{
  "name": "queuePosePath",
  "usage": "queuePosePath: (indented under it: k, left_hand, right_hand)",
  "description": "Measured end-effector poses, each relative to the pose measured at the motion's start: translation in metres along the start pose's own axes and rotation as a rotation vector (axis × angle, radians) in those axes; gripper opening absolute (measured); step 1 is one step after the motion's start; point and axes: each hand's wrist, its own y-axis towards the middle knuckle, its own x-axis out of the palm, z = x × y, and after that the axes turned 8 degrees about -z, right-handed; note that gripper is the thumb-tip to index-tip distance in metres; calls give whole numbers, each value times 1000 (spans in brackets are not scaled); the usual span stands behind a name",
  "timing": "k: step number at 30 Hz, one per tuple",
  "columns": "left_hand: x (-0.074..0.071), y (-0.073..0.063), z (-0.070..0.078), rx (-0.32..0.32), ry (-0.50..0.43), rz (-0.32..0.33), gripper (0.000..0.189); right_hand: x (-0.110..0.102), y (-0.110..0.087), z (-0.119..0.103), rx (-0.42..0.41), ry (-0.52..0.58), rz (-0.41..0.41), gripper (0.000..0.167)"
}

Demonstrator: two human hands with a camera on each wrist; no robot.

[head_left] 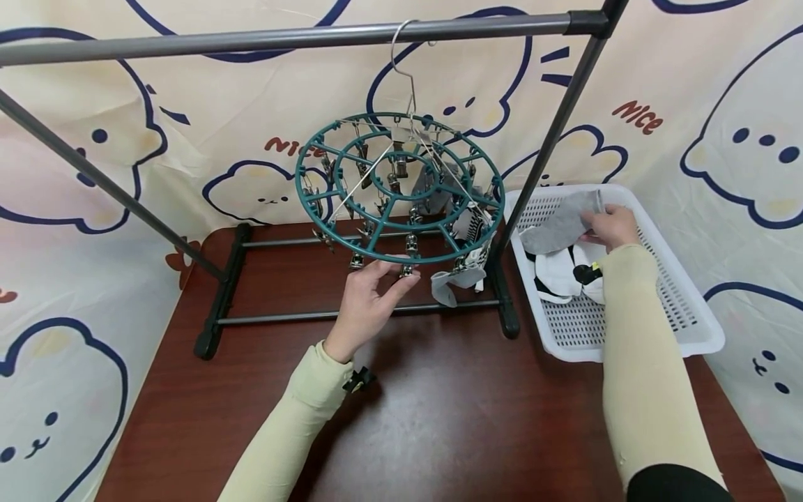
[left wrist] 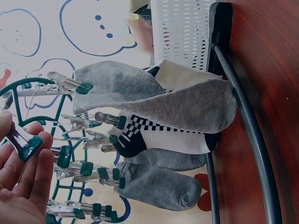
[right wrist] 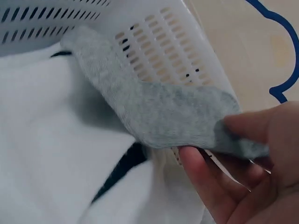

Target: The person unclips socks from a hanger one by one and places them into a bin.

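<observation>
My left hand (head_left: 370,298) pinches a metal clip (left wrist: 24,143) with green tips at the front rim of the round green drying hanger (head_left: 389,216). Over the white basket (head_left: 693,324), my right hand (head_left: 611,226) holds a grey sock (head_left: 558,222) between thumb and fingers. In the right wrist view the sock droops from the fingertips across the basket wall. White socks with black parts (head_left: 557,273) lie below it. Several socks hang from clips on the hanger's right side, including a grey sock (left wrist: 196,105) and a black-and-white checkered sock (left wrist: 173,140).
A dark metal rack stands on the brown table (head_left: 439,418); its top bar (head_left: 282,40) carries the hanger's hook (head_left: 401,59). The rack's right post (head_left: 555,132) rises between hanger and basket. A patterned cloth (head_left: 238,125) covers the wall behind.
</observation>
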Motion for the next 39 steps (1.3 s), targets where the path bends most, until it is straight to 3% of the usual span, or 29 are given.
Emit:
queuePosePath:
  k: [7,12,14,18,24,26,31,34,39]
  left_hand:
    - [0,-1,-1,-1,2,-8,19]
    - [-1,1,-1,1,2,-4,18]
    - [-2,1,-1,1,3,3,18]
    - [-4,1,-1,-8,3,10,17]
    - [-5,0,0,-19,-2,0,18]
    - [-5,0,0,-22,-1,0,19]
    - [-6,-1,0,-21,2,7,21]
    - [-6,-1,0,-16,2,7,21]
    - [-6,-1,-1,-13,-15,8,21]
  right_hand:
    - [-10,5,15,40,-109,-6,49]
    - [-25,8,22,-7,-350,36,44]
    - [-30,8,23,-29,-455,49,52]
    - [-34,8,24,-23,-543,56,66]
    - [-29,4,21,-12,-550,31,74]
    - [-24,-1,16,-24,-601,24,75]
    - [-10,-30,-5,-41,-716,-16,57]
    - [-6,-41,-11,-2,-695,-58,52]
    - [-13,-28,3,31,-706,-94,63]
